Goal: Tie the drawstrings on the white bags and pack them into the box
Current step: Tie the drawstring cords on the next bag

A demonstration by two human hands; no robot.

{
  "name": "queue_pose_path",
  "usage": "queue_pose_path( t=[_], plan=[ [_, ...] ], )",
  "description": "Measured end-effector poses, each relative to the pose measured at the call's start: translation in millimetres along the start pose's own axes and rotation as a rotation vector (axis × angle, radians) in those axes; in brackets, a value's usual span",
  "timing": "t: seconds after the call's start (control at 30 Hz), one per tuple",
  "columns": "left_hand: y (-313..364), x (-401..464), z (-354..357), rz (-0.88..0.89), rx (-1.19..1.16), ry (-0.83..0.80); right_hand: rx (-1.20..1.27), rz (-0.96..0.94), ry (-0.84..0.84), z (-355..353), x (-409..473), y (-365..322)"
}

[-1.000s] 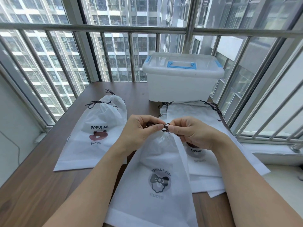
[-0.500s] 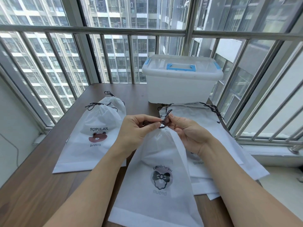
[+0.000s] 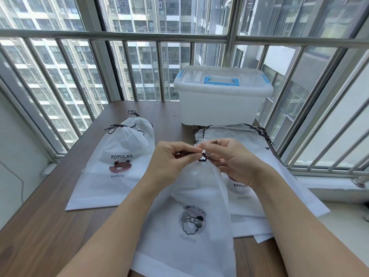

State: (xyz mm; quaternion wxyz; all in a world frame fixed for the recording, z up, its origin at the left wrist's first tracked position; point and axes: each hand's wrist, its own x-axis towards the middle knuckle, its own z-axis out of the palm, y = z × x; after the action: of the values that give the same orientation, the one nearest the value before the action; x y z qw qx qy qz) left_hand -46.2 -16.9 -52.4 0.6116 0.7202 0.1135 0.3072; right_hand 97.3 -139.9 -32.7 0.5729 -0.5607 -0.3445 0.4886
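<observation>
A white drawstring bag with a bow print [image 3: 191, 222] lies in front of me, its neck gathered. My left hand [image 3: 169, 158] and my right hand [image 3: 229, 158] both pinch its dark drawstring [image 3: 202, 157] at the gathered top. To the left lies a stack of white bags with a bear print [image 3: 119, 162], their strings tied. On the right, more flat white bags [image 3: 265, 176] lie under my right wrist. The translucent box with a blue handle [image 3: 221, 96] stands behind, lid on.
The wooden table [image 3: 46, 232] ends at a metal window railing [image 3: 111, 36] at the back and on both sides. A white ledge [image 3: 339, 188] runs along the right.
My right hand has turned and drawn closer to the left hand at the bag's neck, working the drawstring. The bag's neck sits a little tighter.
</observation>
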Motion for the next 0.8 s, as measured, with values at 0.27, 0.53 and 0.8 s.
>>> queue_pose_path(
  t=[0.27, 0.53, 0.8],
  plan=[
    [-3.8, 3.2, -3.0, -0.096, -0.067, 0.021, -0.480, -0.327, 0.148, 2.3, 4.7, 8.0],
    [-1.6, 7.0, -8.8, -0.139, -0.160, 0.079, -0.420, -0.424, 0.176, 3.2, 9.4, 11.0],
    [-4.8, 6.8, -8.3, -0.134, -0.060, 0.044, -0.079, -0.373, 0.108, 11.9, 9.2, 12.5]
  ],
)
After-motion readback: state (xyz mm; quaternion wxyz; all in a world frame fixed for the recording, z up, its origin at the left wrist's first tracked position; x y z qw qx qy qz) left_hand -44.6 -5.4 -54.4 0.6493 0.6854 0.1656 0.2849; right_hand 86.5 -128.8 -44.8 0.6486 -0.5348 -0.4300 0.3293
